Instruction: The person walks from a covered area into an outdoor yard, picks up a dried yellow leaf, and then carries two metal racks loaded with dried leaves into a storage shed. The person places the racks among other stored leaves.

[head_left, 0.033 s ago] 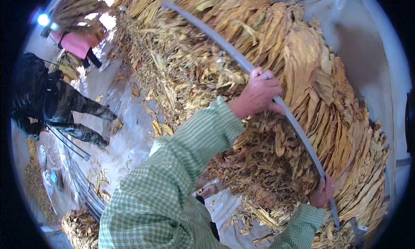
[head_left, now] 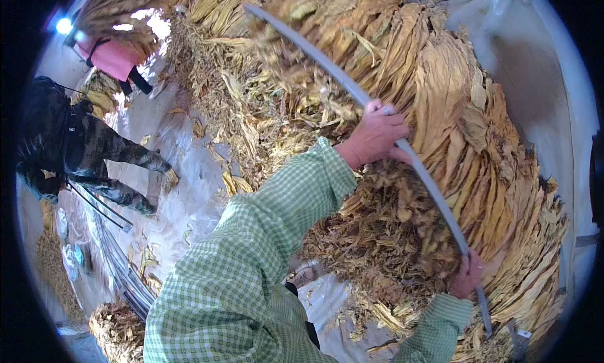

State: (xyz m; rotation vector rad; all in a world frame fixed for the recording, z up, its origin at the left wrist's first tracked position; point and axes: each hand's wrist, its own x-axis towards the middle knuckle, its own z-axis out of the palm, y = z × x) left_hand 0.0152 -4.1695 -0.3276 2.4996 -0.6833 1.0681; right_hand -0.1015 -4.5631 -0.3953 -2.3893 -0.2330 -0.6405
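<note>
Head view. A long, thin grey rod (head_left: 352,89), smooth and slightly curved in this lens, runs from the upper middle down to the lower right. Hanging from it is a dense row of dried leaves (head_left: 453,111), yellow to brown, papery, wrinkled and packed flat against one another. Below the rod the mass turns into shredded, tangled brown stems and crumbs.

The left hand (head_left: 377,136) is raised, palm down, fingers wrapped closed over the rod near its middle. Its forearm reaches up from the lower centre in a green-and-white checked sleeve (head_left: 264,237) of woven cloth. The right hand (head_left: 467,276) sits low on the right, fist closed round the rod near its lower end, partly buried in the leaves; a matching cuff shows beneath it.

The floor is covered with pale, glossy plastic sheeting (head_left: 189,193), strewn with loose leaf scraps. At the left stands a person in dark patterned clothing (head_left: 82,149); further up, another person in a pink top (head_left: 113,57).

Compared with the earlier frame: no difference seen; both hands, the rod and the leaves hold the same positions.
</note>
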